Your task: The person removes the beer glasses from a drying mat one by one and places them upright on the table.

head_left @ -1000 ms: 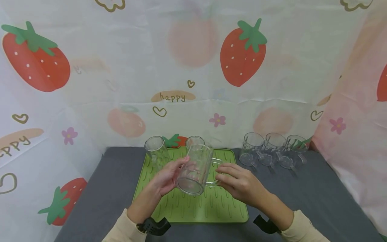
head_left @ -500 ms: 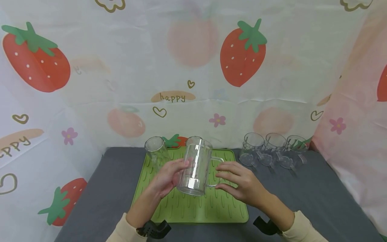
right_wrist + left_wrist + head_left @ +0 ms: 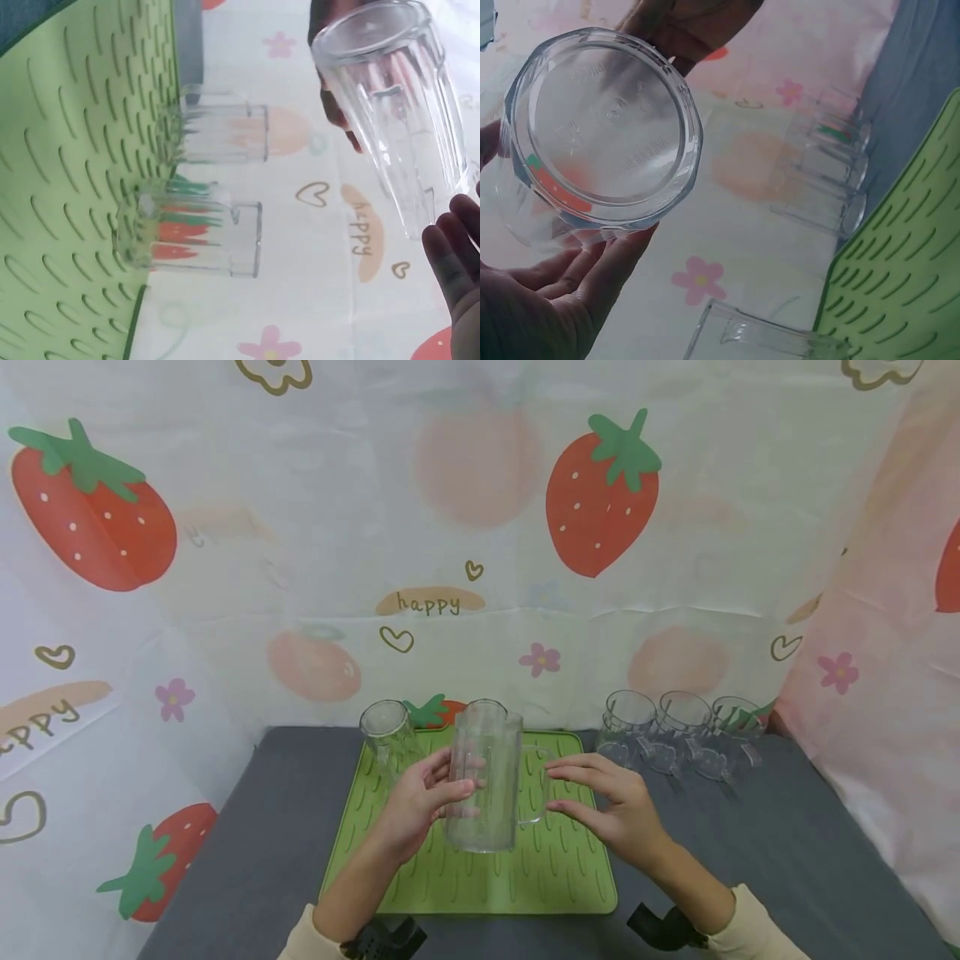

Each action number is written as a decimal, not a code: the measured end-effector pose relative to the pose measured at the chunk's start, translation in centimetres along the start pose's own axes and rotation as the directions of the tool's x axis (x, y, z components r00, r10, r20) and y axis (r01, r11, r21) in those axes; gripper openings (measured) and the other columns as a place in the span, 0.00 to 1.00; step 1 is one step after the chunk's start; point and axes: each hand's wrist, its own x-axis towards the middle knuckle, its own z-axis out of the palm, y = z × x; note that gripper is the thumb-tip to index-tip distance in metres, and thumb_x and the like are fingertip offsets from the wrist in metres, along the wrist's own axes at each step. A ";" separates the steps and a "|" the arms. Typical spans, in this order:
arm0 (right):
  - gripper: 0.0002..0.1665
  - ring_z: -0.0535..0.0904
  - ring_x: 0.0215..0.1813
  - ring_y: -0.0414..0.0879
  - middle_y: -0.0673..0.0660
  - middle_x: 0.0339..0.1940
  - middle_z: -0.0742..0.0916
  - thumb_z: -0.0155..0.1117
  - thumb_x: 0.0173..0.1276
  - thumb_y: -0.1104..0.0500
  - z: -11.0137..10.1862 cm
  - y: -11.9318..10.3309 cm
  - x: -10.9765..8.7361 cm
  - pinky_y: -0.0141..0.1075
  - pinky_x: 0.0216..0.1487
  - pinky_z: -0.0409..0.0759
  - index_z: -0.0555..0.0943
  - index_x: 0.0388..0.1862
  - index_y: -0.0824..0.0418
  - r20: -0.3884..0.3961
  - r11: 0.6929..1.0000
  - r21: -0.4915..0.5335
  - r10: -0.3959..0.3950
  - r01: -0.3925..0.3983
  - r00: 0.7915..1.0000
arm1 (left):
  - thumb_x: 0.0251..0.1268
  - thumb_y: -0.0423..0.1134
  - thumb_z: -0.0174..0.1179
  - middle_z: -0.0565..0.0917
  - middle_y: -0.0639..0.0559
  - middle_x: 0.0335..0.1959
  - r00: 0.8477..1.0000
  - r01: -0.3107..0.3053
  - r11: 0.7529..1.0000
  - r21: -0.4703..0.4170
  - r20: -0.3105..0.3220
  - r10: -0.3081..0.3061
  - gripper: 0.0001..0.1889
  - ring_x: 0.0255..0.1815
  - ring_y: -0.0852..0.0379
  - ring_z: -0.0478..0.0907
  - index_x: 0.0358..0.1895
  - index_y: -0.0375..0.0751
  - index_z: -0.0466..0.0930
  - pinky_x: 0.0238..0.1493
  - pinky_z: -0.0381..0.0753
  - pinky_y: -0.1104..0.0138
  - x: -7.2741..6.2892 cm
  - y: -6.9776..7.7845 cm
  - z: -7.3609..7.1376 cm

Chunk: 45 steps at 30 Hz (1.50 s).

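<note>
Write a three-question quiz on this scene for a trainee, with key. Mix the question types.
1. Multiple choice: the left hand holds the raised mug by its
A) handle
B) body
C) base

2. Count: besides the raised mug, how many mugs stand on the green mat?

3. True or false: the row of three mugs stands on the green mat.

Key:
1. B; the handle points away from that hand, toward the right hand.
2. Two: the back-left mug and the mug behind the raised one.
3. False; the row stands on the dark grey table, right of the mat.
</note>
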 end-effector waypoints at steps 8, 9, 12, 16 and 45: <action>0.23 0.83 0.54 0.39 0.53 0.50 0.86 0.68 0.56 0.77 -0.6 -0.7 0.0 0.36 0.51 0.84 0.80 0.53 0.73 0.024 0.929 0.252 0.274 -0.272 0.961 | 0.59 0.36 0.65 0.65 0.35 0.72 0.998 -0.042 0.997 0.063 -0.034 0.044 0.42 0.72 0.42 0.66 0.76 0.37 0.54 0.57 0.80 0.65 -0.4 -0.4 0.1; 0.23 0.83 0.54 0.40 0.52 0.50 0.86 0.67 0.57 0.77 -0.6 -0.7 0.0 0.35 0.50 0.84 0.79 0.53 0.74 0.019 0.918 0.284 0.283 -0.276 0.959 | 0.59 0.36 0.65 0.65 0.35 0.72 0.998 -0.050 0.997 0.065 -0.033 0.052 0.43 0.73 0.41 0.64 0.76 0.37 0.53 0.57 0.80 0.66 -0.4 -0.5 0.1; 0.21 0.83 0.53 0.38 0.50 0.50 0.86 0.64 0.60 0.77 -0.6 -0.7 -0.1 0.33 0.49 0.85 0.78 0.54 0.77 0.013 0.877 0.378 0.313 -0.295 0.950 | 0.59 0.35 0.65 0.65 0.34 0.72 0.996 -0.086 0.994 0.064 -0.021 0.087 0.43 0.70 0.43 0.68 0.76 0.36 0.53 0.57 0.80 0.67 -0.5 -0.9 0.0; 0.21 0.83 0.53 0.38 0.47 0.49 0.86 0.61 0.64 0.75 -0.7 -0.6 -0.2 0.32 0.48 0.85 0.75 0.56 0.81 0.037 0.805 0.476 0.384 -0.354 0.923 | 0.59 0.33 0.64 0.70 0.37 0.68 0.989 -0.146 0.988 0.044 0.007 0.146 0.41 0.62 0.55 0.76 0.75 0.37 0.55 0.53 0.82 0.66 -0.7 -1.3 -0.1; 0.22 0.84 0.51 0.40 0.47 0.48 0.88 0.56 0.70 0.72 0.3 0.0 -0.9 0.34 0.53 0.83 0.82 0.57 0.55 0.238 0.473 0.716 0.525 -0.513 0.817 | 0.55 0.25 0.67 0.71 0.49 0.67 0.936 -0.323 0.944 -0.067 0.123 0.330 0.44 0.66 0.61 0.72 0.74 0.32 0.53 0.62 0.79 0.60 -0.8 -2.5 -0.1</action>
